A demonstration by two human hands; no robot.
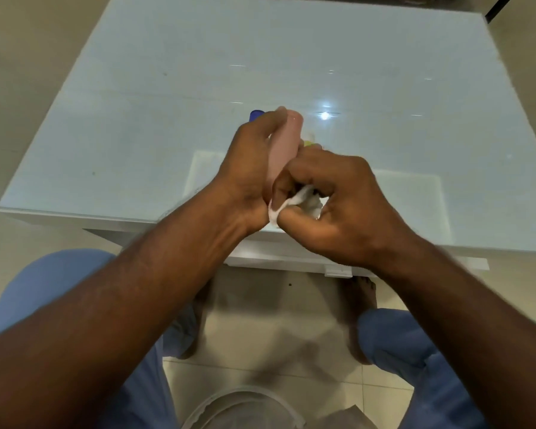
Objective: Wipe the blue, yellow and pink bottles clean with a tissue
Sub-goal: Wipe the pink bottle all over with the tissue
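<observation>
My left hand [248,168] grips the pink bottle [283,144], held above the near part of the table and tilted away from me. My right hand [334,205] is closed around a crumpled white tissue [294,202], pressed against the bottle's lower end. Behind my left hand only the blue bottle's cap [256,114] shows. A sliver of the yellow bottle [309,144] peeks out above my right hand; the rest of both bottles is hidden.
The white glass-topped table [136,103] stretches ahead, its near edge just below my hands. A drawer front [291,258] sits under the edge. On the tiled floor between my knees stands a lined bin [245,407]. My feet rest under the table.
</observation>
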